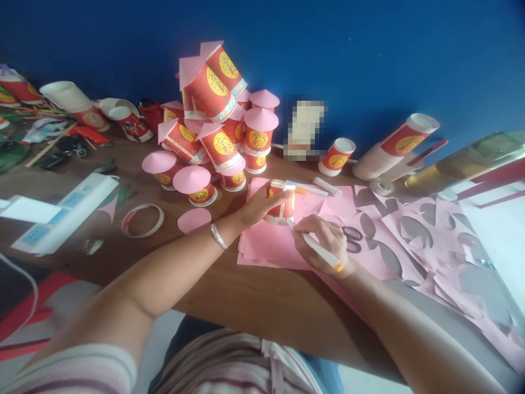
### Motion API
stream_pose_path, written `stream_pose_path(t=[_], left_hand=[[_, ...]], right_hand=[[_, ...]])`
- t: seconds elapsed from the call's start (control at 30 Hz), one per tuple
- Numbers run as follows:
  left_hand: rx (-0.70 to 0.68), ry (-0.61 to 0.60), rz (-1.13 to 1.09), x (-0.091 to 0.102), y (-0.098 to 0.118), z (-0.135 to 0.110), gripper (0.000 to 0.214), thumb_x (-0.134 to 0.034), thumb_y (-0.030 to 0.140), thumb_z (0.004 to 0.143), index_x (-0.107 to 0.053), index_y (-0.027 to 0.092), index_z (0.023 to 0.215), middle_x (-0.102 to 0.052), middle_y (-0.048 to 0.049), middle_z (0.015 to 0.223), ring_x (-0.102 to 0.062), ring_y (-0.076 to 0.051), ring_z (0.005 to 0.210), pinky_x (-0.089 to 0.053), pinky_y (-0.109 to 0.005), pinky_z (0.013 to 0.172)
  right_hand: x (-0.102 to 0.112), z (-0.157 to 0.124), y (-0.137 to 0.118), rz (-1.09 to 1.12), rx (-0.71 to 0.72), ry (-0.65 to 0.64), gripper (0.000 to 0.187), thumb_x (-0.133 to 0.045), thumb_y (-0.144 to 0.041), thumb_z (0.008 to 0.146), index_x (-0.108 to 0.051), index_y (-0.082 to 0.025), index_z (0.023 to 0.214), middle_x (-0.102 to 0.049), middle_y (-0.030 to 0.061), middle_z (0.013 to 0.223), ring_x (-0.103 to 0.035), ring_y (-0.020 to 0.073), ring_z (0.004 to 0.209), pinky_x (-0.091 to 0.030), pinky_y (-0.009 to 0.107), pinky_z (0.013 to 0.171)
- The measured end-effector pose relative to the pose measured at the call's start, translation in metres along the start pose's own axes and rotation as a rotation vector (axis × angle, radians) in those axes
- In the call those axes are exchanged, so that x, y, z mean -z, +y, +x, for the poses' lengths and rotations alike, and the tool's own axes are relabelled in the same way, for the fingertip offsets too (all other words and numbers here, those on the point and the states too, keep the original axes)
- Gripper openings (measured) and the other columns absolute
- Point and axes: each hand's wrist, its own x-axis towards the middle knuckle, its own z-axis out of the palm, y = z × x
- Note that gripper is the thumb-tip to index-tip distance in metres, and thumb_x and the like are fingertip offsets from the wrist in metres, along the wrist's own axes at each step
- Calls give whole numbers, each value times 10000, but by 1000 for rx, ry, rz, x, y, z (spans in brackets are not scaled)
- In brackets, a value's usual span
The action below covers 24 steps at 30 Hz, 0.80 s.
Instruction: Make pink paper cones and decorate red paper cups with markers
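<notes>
My left hand (262, 205) is closed round a red paper cup (275, 192) with a yellow emblem. A pale seam shows on the cup's near side. In my right hand (322, 235) is a white pen (322, 253) with an orange end, gripped as for writing. Its tip is at the lower rim of the cup; whether it touches cannot be made out. Beneath both hands lies a stack of pink paper (268, 246). Black-handled scissors (353, 239) lie just right of my right hand, and a pink paper disc (194, 220) is left of my left hand.
Red cups with pink cone roofs (221, 145) are piled against the blue wall. Cut pink scraps (414, 235) spread to the right. Stacked cups (404, 142) lean at the back right. On the left are a white power strip (68, 210) and a paper ring (143, 221).
</notes>
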Motion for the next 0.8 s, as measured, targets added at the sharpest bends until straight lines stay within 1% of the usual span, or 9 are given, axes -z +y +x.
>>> stream_pose_path(t=[0.2,0.37,0.53,0.8], left_hand=[[-43,7,19,0,-2,2,414,-732,547,850,-596,170,955,-614,-6,826,-601,-118,731,-557,-240,664],[-44,-16,28,0,0,0,430,-745,558,830,-586,169,920,-603,4,797,-586,-116,710,-559,-251,668],[8,-7,20,0,2,-2,454,-754,564,820,-574,179,977,-594,6,826,-592,-128,754,-592,-294,711],[-33,7,28,2,-3,1,437,-762,532,830,-589,176,1015,-622,-3,855,-617,-127,766,-567,-258,695]], right_hand=[[0,2,-4,39,-3,-25,175,-628,-56,878,-563,-215,915,-647,-9,695,-609,117,567,-474,229,534],[0,2,-3,19,1,-23,161,-618,-70,889,-568,-219,920,-651,-11,695,-607,114,560,-467,229,522],[0,1,-1,-7,-4,-8,143,-619,-95,899,-578,-227,936,-673,-13,712,-639,120,577,-483,231,528],[0,2,-2,6,2,-11,168,-627,-71,883,-585,-223,938,-671,-14,710,-649,129,576,-482,239,528]])
